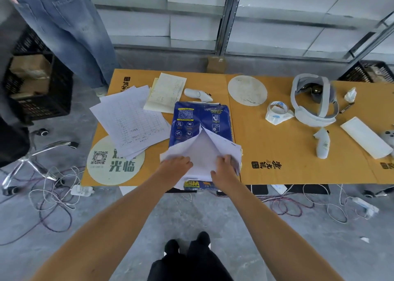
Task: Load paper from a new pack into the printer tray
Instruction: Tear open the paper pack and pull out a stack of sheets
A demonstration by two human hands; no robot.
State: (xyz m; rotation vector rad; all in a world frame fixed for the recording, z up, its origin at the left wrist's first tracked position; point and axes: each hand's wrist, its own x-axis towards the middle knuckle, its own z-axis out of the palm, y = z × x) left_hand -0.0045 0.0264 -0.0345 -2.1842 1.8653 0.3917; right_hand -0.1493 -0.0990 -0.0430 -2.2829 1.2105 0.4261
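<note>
Left hand [175, 166] & right hand [223, 170] grip torn wrapper flaps on blue paper pack [200, 121].

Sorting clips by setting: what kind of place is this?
Probably a makeshift work or storage room: a cardboard-covered table on bare concrete, metal shelving behind, a black crate of boxes, loose cables underfoot.

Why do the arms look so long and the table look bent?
In the head view, the wide-angle lens stretches things near the edges, so both forearms fan out huge while the left hand and right hand look small on the paper pack. The table edge bows too. Light is soft and even, with no harsh glare.
</note>
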